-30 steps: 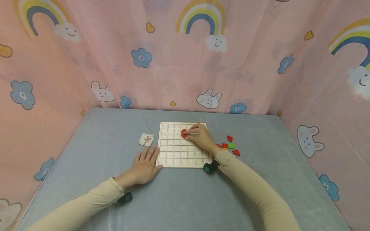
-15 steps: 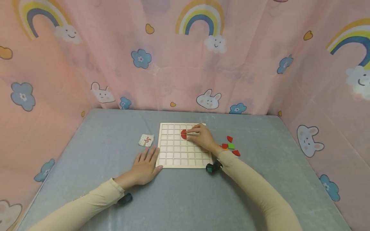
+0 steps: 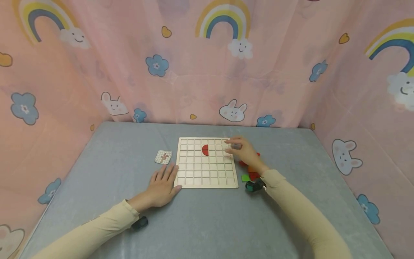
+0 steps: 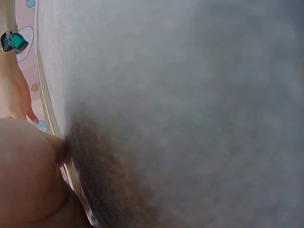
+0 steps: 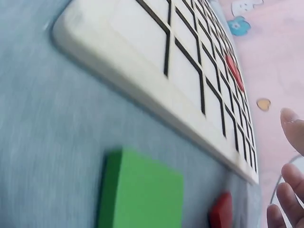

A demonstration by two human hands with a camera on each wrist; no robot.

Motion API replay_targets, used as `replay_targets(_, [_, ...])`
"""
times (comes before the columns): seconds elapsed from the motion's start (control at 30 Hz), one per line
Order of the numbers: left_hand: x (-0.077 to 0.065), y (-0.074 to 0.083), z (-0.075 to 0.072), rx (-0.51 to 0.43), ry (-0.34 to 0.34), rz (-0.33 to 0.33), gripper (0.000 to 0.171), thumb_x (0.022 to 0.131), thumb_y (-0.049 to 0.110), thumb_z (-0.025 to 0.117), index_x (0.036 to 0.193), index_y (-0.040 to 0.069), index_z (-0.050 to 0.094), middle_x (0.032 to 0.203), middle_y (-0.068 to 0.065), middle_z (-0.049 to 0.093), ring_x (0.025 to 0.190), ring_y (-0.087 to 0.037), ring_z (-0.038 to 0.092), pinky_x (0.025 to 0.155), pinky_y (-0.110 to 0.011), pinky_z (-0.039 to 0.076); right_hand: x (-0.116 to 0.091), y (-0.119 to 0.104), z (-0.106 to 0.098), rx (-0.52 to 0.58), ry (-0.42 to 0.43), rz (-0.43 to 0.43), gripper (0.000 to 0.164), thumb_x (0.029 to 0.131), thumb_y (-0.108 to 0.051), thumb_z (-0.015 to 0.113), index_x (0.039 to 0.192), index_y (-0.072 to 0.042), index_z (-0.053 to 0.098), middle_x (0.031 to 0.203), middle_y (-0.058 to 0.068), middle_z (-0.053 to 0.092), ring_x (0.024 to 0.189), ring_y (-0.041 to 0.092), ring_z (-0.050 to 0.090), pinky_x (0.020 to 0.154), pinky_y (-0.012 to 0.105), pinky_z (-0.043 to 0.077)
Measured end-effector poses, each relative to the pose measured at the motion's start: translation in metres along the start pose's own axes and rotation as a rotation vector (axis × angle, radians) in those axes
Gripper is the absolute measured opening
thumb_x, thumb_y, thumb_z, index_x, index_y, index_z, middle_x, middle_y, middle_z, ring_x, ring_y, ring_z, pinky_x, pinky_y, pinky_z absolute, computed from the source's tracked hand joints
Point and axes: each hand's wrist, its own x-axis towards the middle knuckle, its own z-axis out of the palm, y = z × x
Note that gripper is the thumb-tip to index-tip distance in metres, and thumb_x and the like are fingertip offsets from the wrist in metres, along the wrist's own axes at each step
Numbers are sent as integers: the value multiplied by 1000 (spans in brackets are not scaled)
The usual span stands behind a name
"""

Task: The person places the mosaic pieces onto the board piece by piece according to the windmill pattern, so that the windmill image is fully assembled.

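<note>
A wooden grid board lies on the grey table. Two red quarter-circle pieces sit in cells of its upper middle, together making a half disc. My left hand lies flat with fingers spread, fingertips and thumb at the board's left edge. Over the board's right edge hovers my right hand, its thumb and fingers apart and nothing between them; the right wrist view shows its fingertips at the right border. Below that hand, partly hidden by it, are several red and orange pieces and a green square block.
A small card printed with a grid and a pinwheel-like red figure lies left of the board. Pink printed curtains stand behind and at both sides of the table. Black wrist cameras sit under the wrists.
My right hand has drawn back to the right from the red pieces, which stay on the board. It now covers part of the loose pieces. The left hand keeps its place.
</note>
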Motion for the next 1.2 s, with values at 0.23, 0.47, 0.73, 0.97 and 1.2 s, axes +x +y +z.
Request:
replay_targets(0.23, [0, 0, 0, 5, -11, -16, 71, 114, 32, 45, 166, -8, 16, 174, -30, 9, 160, -54, 2, 122, -72, 8, -15, 18, -31, -29, 32, -21, 41, 99, -13, 78, 138, -2, 70, 141, 21, 58, 134, 40, 50, 110, 61, 41])
replay_targets(0.47, [1, 1, -1, 36, -31, -36, 72, 115, 34, 44, 167, -6, 13, 175, -27, 7, 161, -52, 1, 123, -71, 8, -32, 26, -45, -90, 13, 21, 43, 97, -14, 80, 137, -1, 70, 137, 24, 56, 129, 41, 50, 106, 59, 43])
replay_targets(0.73, [0, -1, 0, 32, -39, -40, 73, 114, 33, 44, 167, -6, 14, 175, -28, 7, 161, -52, 1, 123, -71, 8, -46, 34, -43, -131, -29, 63, 45, 93, -16, 84, 134, -1, 72, 140, 26, 56, 134, 45, 45, 114, 65, 35])
replay_targets(0.97, [1, -1, 1, 25, -29, -29, 72, 115, 33, 43, 167, -6, 13, 175, -27, 7, 161, -52, 1, 123, -71, 8, -54, 38, -39, -117, -32, 61, 40, 92, -19, 86, 126, -2, 76, 137, 22, 57, 134, 43, 46, 115, 65, 35])
replay_targets(1.2, [6, -11, 10, 36, 2, -5, 75, 114, 38, 43, 168, -4, 12, 176, -26, 6, 161, -51, 1, 123, -71, 10, -60, 41, -32, -154, 26, 26, 32, 88, -17, 89, 113, -1, 77, 134, 22, 57, 131, 43, 46, 113, 63, 35])
